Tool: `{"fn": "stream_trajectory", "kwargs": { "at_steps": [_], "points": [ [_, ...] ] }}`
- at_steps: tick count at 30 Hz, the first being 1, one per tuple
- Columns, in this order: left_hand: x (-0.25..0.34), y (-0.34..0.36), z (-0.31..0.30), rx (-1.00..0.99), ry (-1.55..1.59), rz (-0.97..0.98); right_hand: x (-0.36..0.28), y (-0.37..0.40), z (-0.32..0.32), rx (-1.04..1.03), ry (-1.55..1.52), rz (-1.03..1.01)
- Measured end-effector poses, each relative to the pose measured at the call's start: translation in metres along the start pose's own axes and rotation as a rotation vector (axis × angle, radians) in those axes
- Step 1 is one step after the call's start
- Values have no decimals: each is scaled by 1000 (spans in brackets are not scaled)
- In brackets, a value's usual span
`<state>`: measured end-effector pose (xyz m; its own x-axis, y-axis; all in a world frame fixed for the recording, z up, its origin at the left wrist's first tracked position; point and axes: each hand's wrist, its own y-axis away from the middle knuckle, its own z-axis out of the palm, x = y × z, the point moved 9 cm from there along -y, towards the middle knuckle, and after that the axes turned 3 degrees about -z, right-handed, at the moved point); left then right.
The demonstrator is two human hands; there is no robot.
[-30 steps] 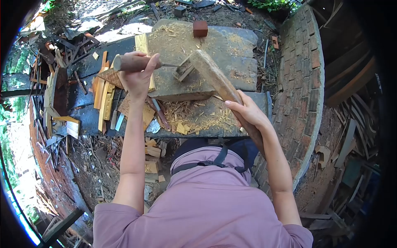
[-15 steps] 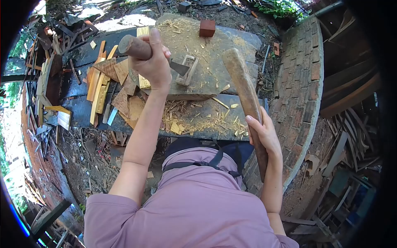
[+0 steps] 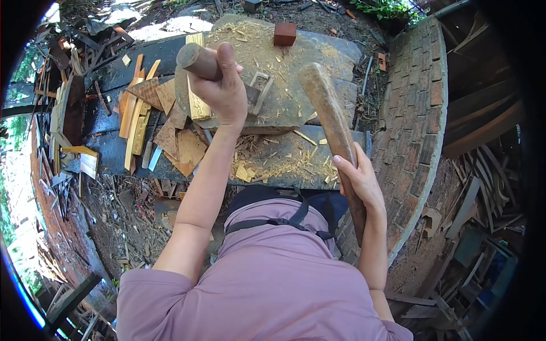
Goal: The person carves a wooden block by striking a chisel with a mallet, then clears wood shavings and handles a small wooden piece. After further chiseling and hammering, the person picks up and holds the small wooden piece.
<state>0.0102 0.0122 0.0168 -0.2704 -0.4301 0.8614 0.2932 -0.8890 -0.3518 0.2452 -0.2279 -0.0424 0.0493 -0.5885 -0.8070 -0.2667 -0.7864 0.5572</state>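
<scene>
My left hand [image 3: 222, 94] is wrapped round the thick wooden handle of a chisel [image 3: 200, 62], thumb along its top. The wide metal blade reaches to the right, over or against a small pale wooden frame [image 3: 261, 96] on the work block [image 3: 284, 79]. In my right hand [image 3: 362, 179] is a long wooden club [image 3: 333, 113], gripped near its lower part, with the thick end pointing up and left. A yellow wood strip [image 3: 197, 105] lies just left of the chisel hand. Where exactly the blade touches the frame is unclear.
A dark red block [image 3: 285, 34] sits at the far edge of the work block. Wood shavings [image 3: 284, 165] cover the near part of the bench. Strips and offcuts [image 3: 136, 122] lie on its left. A brick wall section [image 3: 415, 113] stands at the right.
My left hand with the chisel has moved slightly right and toward me. The small frame has turned a little. The club has shifted slightly left.
</scene>
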Motion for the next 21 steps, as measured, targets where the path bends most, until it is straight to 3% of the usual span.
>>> {"fn": "stream_trajectory", "kwargs": {
  "at_steps": [5,7,11,21],
  "points": [
    [0,4,15,-108,74,74,0,2,0,5,11,5],
    [-11,4,20,-222,-70,121,0,3,0,6,5,-12],
    [-17,6,26,-235,-160,143,-4,7,0,10,-3,-16],
    [13,47,80,-552,-266,453,-26,18,-3,65,-119,-132]
  ]
}}
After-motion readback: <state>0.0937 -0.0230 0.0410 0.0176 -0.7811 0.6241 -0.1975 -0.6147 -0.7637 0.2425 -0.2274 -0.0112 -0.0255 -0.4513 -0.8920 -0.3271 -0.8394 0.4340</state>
